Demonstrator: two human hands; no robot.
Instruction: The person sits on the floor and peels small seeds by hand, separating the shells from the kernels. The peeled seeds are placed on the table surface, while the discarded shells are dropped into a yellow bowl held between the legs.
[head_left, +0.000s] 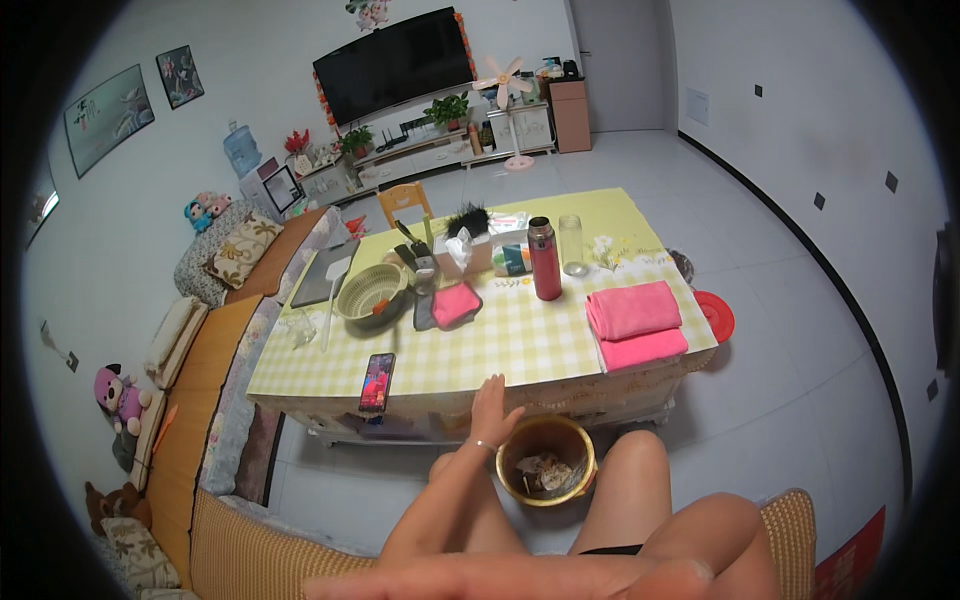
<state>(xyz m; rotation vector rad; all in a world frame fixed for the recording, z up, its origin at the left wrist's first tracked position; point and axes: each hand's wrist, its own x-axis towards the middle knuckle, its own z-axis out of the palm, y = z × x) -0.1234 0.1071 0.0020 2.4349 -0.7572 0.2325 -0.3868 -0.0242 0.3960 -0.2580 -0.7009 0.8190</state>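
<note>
My left hand reaches over the near edge of a low table covered by a yellow-and-white checked tablecloth. Its fingers point away from me, the thumb is spread, and nothing is in it; a bracelet circles the wrist. Just right of that hand, between my knees, stands a gold-rimmed waste bin with crumpled refuse inside. A lit smartphone lies left of the hand at the table edge. My right arm crosses the bottom of the view, very close; its hand is cut off or too unclear to read.
Folded pink towels, a red vacuum flask, a glass bottle, a tissue box, pink and grey cloths, a colander, a white spatula and a grey board occupy the table. A sofa runs along the left.
</note>
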